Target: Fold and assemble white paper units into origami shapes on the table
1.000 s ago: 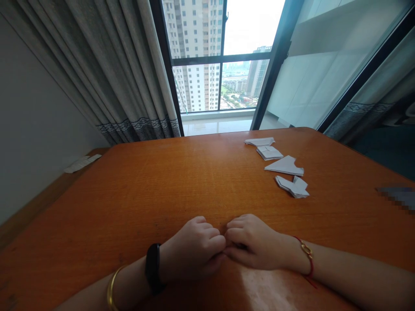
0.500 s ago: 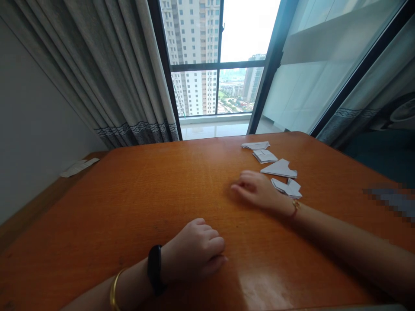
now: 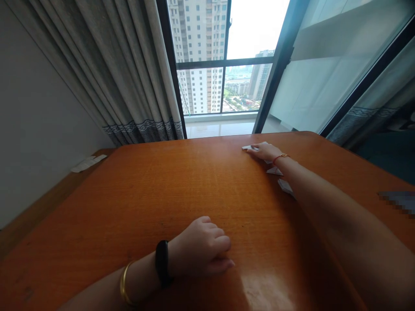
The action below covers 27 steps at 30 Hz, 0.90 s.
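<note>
My right hand (image 3: 265,151) reaches to the far part of the table, with thumb and fingers closed round the farthest piece of folded white paper (image 3: 247,147). Its left end sticks out past my fingers. Below the wrist lie more pieces: a pointed folded paper (image 3: 274,171) and a nearer folded paper (image 3: 285,186), both partly hidden by my arm. My left hand (image 3: 204,246) rests near the table's front, its fingers curled into a loose fist. Nothing shows in it.
The wooden table (image 3: 155,185) stretches toward a window (image 3: 223,65). A flat white paper (image 3: 88,163) lies on a ledge at the left. A grey curtain (image 3: 142,77) hangs behind, and a blurred-out object (image 3: 400,201) lies at the right edge.
My right hand has moved away from me, from beside the nearer papers to the farthest folded paper, and closed on it. My left hand keeps its curled pose. The view has shifted slightly.
</note>
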{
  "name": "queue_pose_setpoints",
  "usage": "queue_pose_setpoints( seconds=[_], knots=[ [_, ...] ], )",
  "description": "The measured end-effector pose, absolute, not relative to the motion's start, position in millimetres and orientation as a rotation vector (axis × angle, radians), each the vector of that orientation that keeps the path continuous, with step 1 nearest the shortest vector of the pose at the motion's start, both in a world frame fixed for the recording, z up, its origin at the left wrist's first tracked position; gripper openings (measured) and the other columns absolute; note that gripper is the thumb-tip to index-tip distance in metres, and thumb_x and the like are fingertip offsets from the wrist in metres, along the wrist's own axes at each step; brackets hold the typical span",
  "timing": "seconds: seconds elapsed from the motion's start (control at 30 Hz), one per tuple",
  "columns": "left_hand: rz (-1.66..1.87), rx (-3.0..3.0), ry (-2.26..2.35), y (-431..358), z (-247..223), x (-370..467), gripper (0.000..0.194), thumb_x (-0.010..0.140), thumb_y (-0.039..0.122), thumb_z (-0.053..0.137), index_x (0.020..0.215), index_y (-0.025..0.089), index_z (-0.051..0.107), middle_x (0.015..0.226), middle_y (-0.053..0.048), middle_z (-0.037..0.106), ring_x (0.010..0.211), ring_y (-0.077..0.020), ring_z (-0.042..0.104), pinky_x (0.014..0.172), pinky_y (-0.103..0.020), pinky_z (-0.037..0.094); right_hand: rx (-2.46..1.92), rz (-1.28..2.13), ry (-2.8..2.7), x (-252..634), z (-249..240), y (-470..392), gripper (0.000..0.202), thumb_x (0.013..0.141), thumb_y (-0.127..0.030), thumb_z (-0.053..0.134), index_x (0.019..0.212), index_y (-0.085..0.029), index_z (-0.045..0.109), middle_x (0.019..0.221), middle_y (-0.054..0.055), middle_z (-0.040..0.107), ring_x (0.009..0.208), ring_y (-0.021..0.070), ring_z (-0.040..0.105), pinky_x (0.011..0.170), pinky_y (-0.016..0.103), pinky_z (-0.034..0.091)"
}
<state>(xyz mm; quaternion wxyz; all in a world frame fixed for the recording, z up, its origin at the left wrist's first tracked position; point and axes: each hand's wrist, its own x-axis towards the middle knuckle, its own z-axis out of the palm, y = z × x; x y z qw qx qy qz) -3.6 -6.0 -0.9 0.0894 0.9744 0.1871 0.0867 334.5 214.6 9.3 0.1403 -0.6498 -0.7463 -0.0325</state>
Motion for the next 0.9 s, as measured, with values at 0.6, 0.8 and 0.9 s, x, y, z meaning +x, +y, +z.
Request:
queue_pose_setpoints(
  seconds=[0.6,0.8,0.9],
  knots=[
    [0.527,2.624,1.106,25,11,-1,0.036,0.085,0.030,0.063,0.120,0.021,0.055,0.144,-0.013,0.043,0.132,-0.0304,0.040,0.107,-0.051,0.035,-2.111,0.106,-2.101,314,12,143,0.053,0.093,-0.053,0.041,0.135,-0.022,0.053,0.139,0.016,0.052,0.125,0.0428,0.047,0.099,0.074,0.023],
    [0.567,2.453,1.278,44,-12,-8,0.103,0.078,0.052,0.069,0.152,0.023,0.003,0.159,-0.020,0.005,0.146,-0.0362,0.008,0.114,-0.058,0.022,-1.398,0.224,-2.569,245,11,87,0.048,0.098,-0.050,0.034,0.144,-0.038,0.038,0.149,0.003,0.043,0.138,0.0295,0.036,0.112,0.066,0.009],
    [0.539,2.439,1.282,47,-15,-6,0.111,0.075,0.056,0.071,0.152,0.025,-0.002,0.159,-0.020,-0.003,0.146,-0.0376,0.002,0.113,-0.062,0.018,-1.560,0.100,-2.384,258,18,83,0.056,0.096,-0.054,0.036,0.147,-0.032,0.035,0.151,0.009,0.038,0.140,0.0347,0.030,0.109,0.069,0.014]
  ],
)
